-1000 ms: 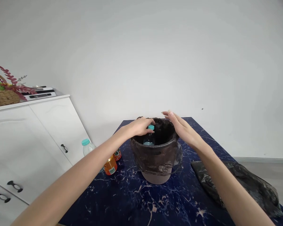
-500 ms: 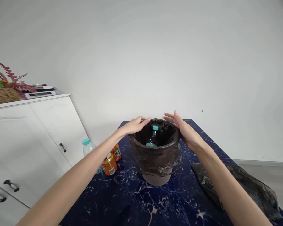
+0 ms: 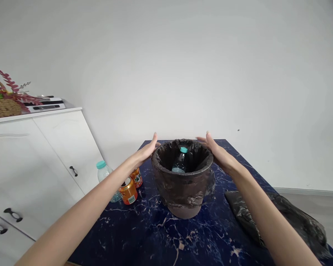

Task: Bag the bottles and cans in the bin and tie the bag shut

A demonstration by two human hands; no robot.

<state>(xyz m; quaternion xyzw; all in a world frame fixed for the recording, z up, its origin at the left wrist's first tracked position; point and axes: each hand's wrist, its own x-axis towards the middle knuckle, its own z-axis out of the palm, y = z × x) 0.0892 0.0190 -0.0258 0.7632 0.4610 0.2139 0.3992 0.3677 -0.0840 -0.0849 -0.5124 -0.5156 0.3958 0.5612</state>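
A trash bin (image 3: pixel 184 212) stands upright on the dark blue marbled table, lined with a black plastic bag (image 3: pixel 180 186) folded over its rim. Inside leans a clear bottle (image 3: pixel 180 162) with a teal cap. My left hand (image 3: pixel 149 148) is at the bin's upper left side, thumb raised and fingers apart, partly hidden behind the rim. On the opposite side my right hand (image 3: pixel 217 150) lies against the bag, its thumb up and fingers stretched out toward the back rim. Both palms face the bin; neither hand grips anything visible.
Left of the bin stand two orange drink cans (image 3: pixel 128 192) (image 3: pixel 137 178) and another teal-capped bottle (image 3: pixel 103 171), partly behind my left forearm. A black plastic bag (image 3: pixel 294 218) lies at the table's right. A white cabinet (image 3: pixel 55 147) bears a wicker basket (image 3: pixel 4 108). The wall is behind.
My left hand has moved off the top of the rim, outward and down to the bin's left side, its thumb now raised. My right hand has shifted only slightly along the right side.
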